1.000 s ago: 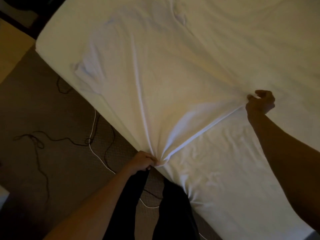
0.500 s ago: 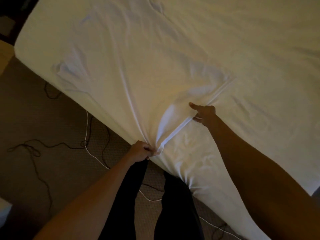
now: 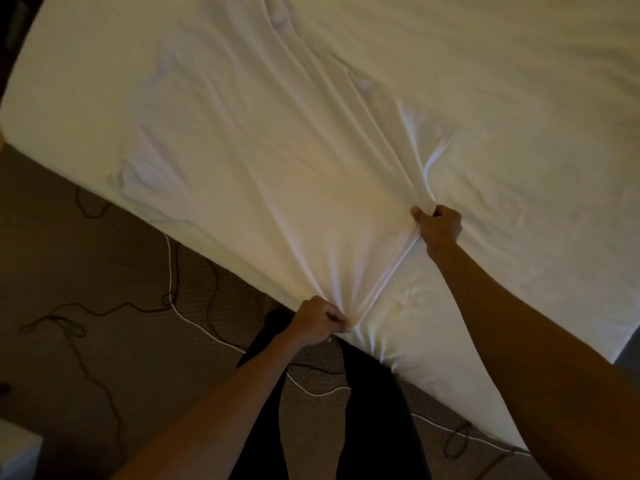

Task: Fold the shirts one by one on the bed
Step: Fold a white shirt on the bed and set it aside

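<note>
A white cable [image 3: 170, 268] and dark cords [image 3: 104, 311] trail over the carpet [image 3: 114, 393] at my left. My left hand [image 3: 320, 322] is fisted tight on the bunched hem of the white shirt [image 3: 277, 168] at the bed's near edge. The shirt lies spread on the white bed [image 3: 536, 81], creased toward my 2 grips. My right hand [image 3: 438, 225] clutches a gather of its cloth further onto the mattress.
</note>
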